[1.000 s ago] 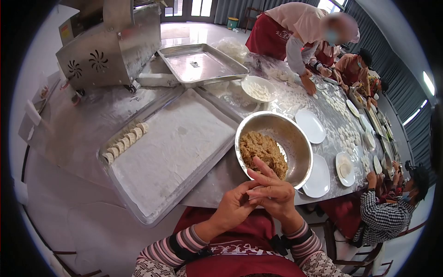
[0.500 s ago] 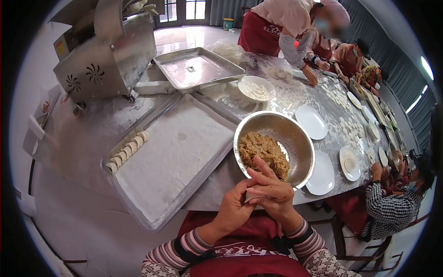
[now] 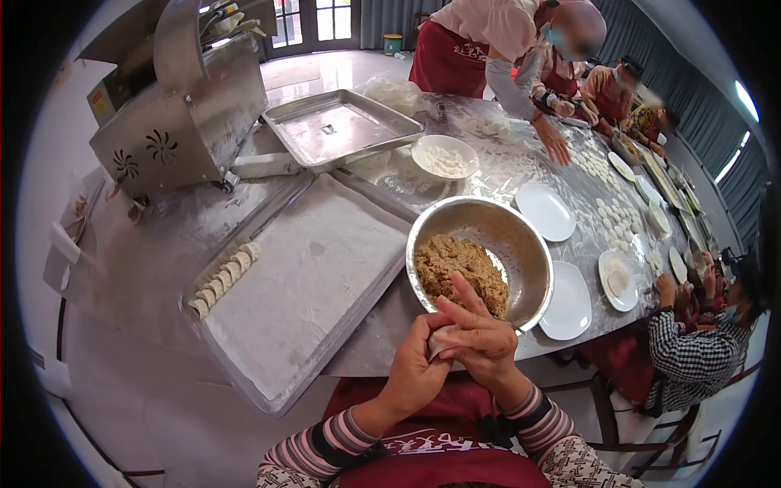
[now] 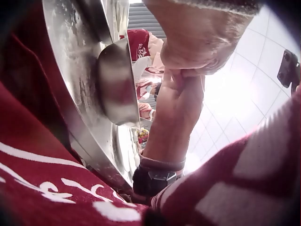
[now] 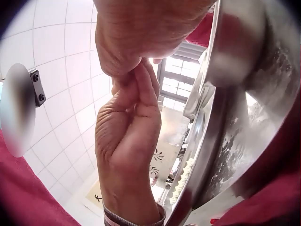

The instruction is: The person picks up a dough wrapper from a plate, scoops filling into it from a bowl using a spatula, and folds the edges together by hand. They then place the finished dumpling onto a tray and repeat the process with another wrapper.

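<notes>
Both hands meet over the near rim of a steel bowl [image 3: 533, 264] of brown minced filling [image 3: 460, 272]. Between them is a pale dough dumpling [image 3: 440, 343], mostly covered by fingers. My left hand [image 3: 413, 364] pinches its left side with thumb and curled fingers. From the other side my right hand [image 3: 485, 348] holds it, index finger stretched out above the filling. In the left wrist view the right hand [image 4: 176, 108] rises to meet the left; the right wrist view shows the left hand [image 5: 129, 127] under the right. The dumpling is hidden in both wrist views.
Left of the bowl lies a paper-lined tray [image 3: 313, 272] with a row of dumplings [image 3: 224, 281] along its left edge. Beyond are a metal tray [image 3: 346, 122], a flour bowl [image 3: 445, 157], white plates [image 3: 565, 301] and dough wrappers [image 3: 618, 220]. Several people work around the table.
More of the pale dumpling shows between the hands, which stay together by the bowl rim. The head view has shifted slightly. Across the table, a person's hand has lifted and spread.
</notes>
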